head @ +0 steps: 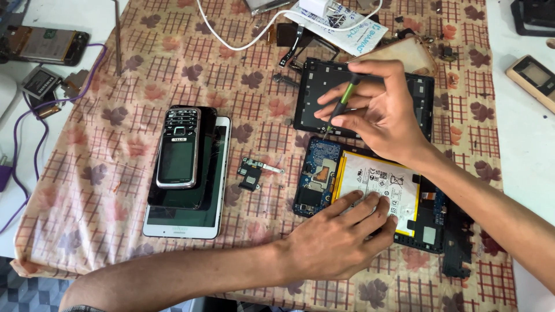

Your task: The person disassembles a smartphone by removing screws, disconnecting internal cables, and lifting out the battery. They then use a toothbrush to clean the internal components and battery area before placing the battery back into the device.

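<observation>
Opened phone (324,173) lies under left hand (335,240), screwdriver (342,107) in right hand (384,112).

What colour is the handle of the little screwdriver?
The screwdriver handle is green and black, seen in the head view, held in the right hand.

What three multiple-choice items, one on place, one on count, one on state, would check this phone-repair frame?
1. Where does the left hand rest?
A. on the white battery of the opened phone
B. on the keypad phone
C. on the white cable

2. How many devices lie in the stack left of the opened phone?
A. one
B. three
C. five

3. What does the right hand hold?
A. nothing
B. a charger plug
C. a green-handled screwdriver, tip down at the opened phone's top edge

Answers: 1 A, fingers lie flat on the battery. 2 B, a keypad phone on a dark phone on a white tablet. 3 C, fingers pinch the slim tool.
</observation>
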